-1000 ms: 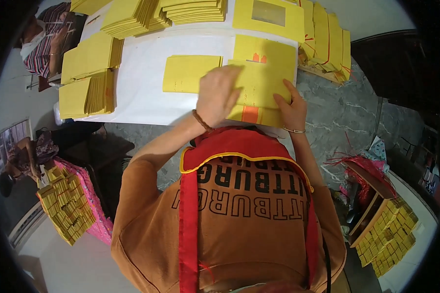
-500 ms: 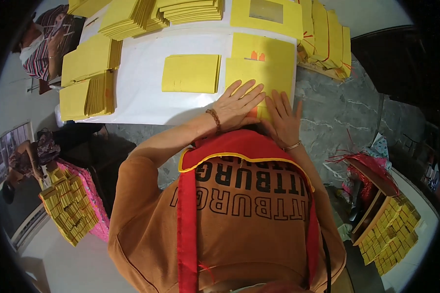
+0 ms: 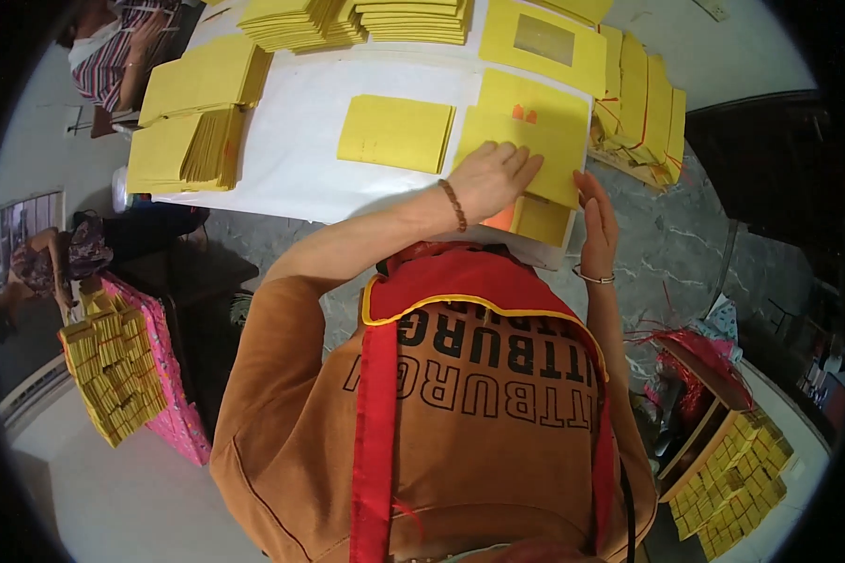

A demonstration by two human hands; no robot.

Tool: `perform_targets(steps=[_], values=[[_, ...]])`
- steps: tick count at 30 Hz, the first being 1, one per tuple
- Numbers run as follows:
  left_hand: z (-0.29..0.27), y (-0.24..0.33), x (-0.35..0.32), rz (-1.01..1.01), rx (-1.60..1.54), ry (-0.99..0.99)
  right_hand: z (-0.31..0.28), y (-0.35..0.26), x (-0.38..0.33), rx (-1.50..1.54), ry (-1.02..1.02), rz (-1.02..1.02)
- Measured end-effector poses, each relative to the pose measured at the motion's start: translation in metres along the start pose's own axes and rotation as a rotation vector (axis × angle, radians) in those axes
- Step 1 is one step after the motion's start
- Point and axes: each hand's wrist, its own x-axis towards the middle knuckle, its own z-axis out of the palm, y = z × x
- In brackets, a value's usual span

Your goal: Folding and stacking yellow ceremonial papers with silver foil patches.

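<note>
A yellow folded paper sheet (image 3: 554, 155) with small orange marks lies at the table's near right corner. My left hand (image 3: 500, 178), a beaded bracelet at its wrist, is closed over the sheet's near left part with its fingers bent; the fingertips are partly hidden. Below the sheet's near edge, a darker yellow piece (image 3: 541, 221) and a bit of orange show. At the right table edge my right hand (image 3: 598, 220) is open and upright beside the sheet, fingers stretched, with nothing visible in it. A folded yellow packet (image 3: 396, 133) lies to the left.
Stacks of yellow folded paper (image 3: 202, 80) line the table's left side, with more at the far edge. A yellow sheet with a grey window (image 3: 543, 39) lies beyond. Tied yellow bundles (image 3: 643, 103) stand off the right edge. A person in stripes (image 3: 103, 66) sits far left.
My left hand has gone from flat with spread fingers to bent fingers on the sheet. My right hand has moved off the sheet to its right edge. The view has shifted slightly.
</note>
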Motion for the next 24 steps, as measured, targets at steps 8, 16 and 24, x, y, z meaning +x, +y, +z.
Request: perform_targets(steps=[8, 16, 24], values=[[-0.022, -0.093, -0.101, -0.218, 0.290, 0.181, 0.003, 0.013, -0.004, -0.092, 0.148, -0.088], [0.004, -0.104, -0.133, -0.261, 0.192, -0.198, 0.009, 0.004, 0.004, -0.562, -0.036, -0.298], [-0.015, -0.090, -0.115, -0.249, 0.217, -0.319, 0.010, 0.022, 0.013, -0.840, -0.126, -0.445]])
